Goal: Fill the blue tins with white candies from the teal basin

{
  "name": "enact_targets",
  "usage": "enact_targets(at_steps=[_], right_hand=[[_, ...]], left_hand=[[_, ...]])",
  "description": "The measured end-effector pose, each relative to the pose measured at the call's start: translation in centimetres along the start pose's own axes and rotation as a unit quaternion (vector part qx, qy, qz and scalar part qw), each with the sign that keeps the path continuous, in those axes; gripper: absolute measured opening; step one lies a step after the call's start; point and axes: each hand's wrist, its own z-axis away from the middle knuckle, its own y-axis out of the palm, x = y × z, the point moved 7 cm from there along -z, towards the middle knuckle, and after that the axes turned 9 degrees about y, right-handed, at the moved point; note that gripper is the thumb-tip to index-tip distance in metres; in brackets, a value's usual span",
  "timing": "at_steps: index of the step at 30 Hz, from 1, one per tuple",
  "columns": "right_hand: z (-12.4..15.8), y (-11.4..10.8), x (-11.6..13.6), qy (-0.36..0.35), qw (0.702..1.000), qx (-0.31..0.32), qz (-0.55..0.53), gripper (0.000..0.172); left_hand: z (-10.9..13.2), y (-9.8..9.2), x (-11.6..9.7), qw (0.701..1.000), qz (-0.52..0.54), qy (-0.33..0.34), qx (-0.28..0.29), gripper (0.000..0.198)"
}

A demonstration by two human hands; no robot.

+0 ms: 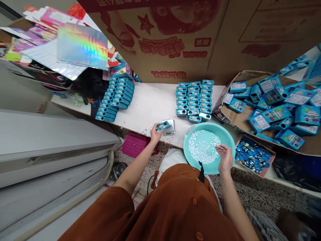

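In my left hand is a small blue printed tin, tilted and pinched by its end above a small digital scale. My right hand is over the right side of a turquoise basin, its fingers stretched out toward small white tablets spread on the basin floor. Whether any tablets lie within those fingers is too small to tell. Rows of stacked blue tins with dark round openings stand behind the basin. Further stacks of the same tins are at the left.
An open carton of jumbled blue tins is at the right. Below it sits a pink box of round blue and silver pieces. A large printed cardboard box rises along the back. Shiny packaging sheets are piled far left.
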Motion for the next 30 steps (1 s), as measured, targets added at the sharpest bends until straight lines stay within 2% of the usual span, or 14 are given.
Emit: enact_targets(at_steps=[6,8,10,12,13,18,22,25,28,30], right_hand=[[-0.2,-0.6,-1.0,0.014,1.0,-0.006,0.023,0.051],[-0.2,-0.9,-1.1,0.015,0.999,-0.008,0.027,0.051],[-0.2,-1.4,-1.1,0.013,0.999,-0.015,0.025,0.05],[-0.1,-1.9,-1.3,0.013,0.999,-0.024,0.023,0.049],[-0.1,-2.1,-1.5,0.015,0.999,-0.028,0.023,0.049],[-0.1,-1.7,-3.2,0.035,0.999,-0.015,0.03,0.045],[0.1,0.5,-4.2,0.05,0.998,0.016,0.04,0.043],[0.0,2.1,-5.0,0.057,0.995,0.037,0.07,0.041],[0.1,3.1,-6.1,0.055,0.987,0.048,0.145,0.041],[1.0,3.8,-6.3,0.018,0.973,0.031,0.229,0.041]], left_hand=[[-1.6,1.5,1.9,0.998,-0.021,0.011,0.055,0.04],[-1.7,1.5,2.5,0.997,-0.044,0.022,0.057,0.055],[-1.1,0.8,2.9,0.995,-0.079,0.036,0.038,0.077],[0.4,-0.2,3.3,0.992,-0.116,0.037,0.021,0.091],[1.5,-0.7,3.5,0.991,-0.132,0.033,0.019,0.091],[9.6,-1.9,4.9,0.983,-0.169,-0.046,0.048,0.06],[15.1,0.1,5.8,0.959,-0.16,-0.126,0.196,0.027],[16.0,1.2,5.9,0.944,-0.148,-0.14,0.259,0.017],[14.8,1.7,6.5,0.934,-0.136,-0.147,0.295,0.017],[13.7,1.9,7.3,0.928,-0.125,-0.143,0.322,0.018]])
